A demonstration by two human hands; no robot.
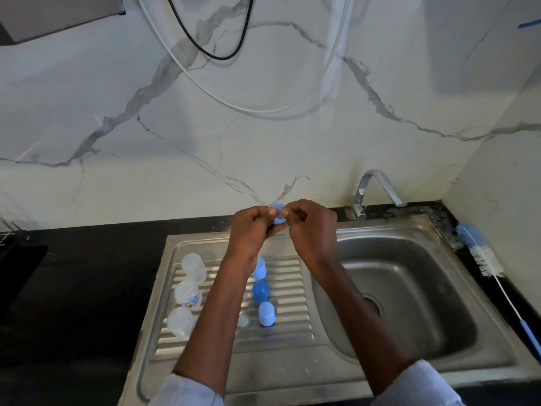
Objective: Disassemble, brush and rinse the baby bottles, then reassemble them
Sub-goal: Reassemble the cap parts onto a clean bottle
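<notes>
While one blue ring (276,213) is pinched by both hands (253,227) (311,227), three bottles (193,266) and three caps (265,314) are seen at seven o'clock.

This is a home kitchen. A stainless steel sink (409,291) with a ribbed draining board (287,332) sits in a black countertop (87,288), a chrome tap (377,189) at one o'clock, a marble-patterned backsplash (263,142) at twelve, and a bottle brush (486,259) lying at three.
</notes>
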